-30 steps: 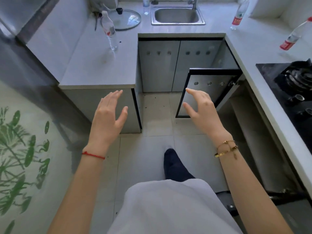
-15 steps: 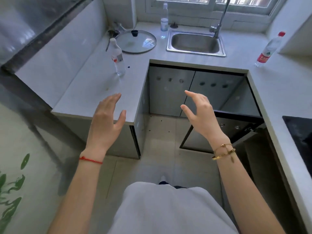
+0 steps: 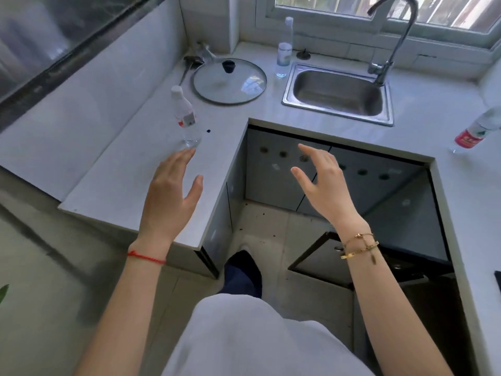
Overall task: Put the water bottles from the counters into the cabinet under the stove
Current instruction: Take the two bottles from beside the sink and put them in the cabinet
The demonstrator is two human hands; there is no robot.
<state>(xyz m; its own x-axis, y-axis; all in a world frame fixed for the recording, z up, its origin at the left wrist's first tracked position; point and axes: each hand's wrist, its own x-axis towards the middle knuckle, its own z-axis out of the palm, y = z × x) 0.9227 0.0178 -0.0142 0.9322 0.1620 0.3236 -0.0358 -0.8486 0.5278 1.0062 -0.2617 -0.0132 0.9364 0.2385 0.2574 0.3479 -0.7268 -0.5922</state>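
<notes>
**Pale counters, three bottles out, both hands empty**

Grey-white stone runs round the kitchen in a U, and nothing has been picked up at this moment. On the left counter (image 3: 113, 169) stands the nearest water bottle (image 3: 186, 118), upright, white cap, red-and-white label. The left hand (image 3: 169, 198) hovers just short of its base, palm down, fingers spread and loosely extended, thumb out to the side, gripping nothing. Behind the bottle lies a glass pot lid (image 3: 230, 81), and further back, at the sink's left corner, a taller clear bottle (image 3: 284, 48) stands by the window. The steel sink (image 3: 337, 95) sits in the back counter.

The right hand (image 3: 324, 185) is raised over the floor gap in front of the sink cabinets, fingers apart and slightly curled, also empty. Below the right wrist a cabinet door (image 3: 321, 263) hangs open; I judge this to be the one under the stove. At the far right edge a third bottle with a red label (image 3: 477, 131) rests on the right counter.

The step in hand looks like the reach for the first bottle. Next, the left hand needs to go forward, wrap the bottle's body without tipping it, then carry it down to the open cabinet.
</notes>
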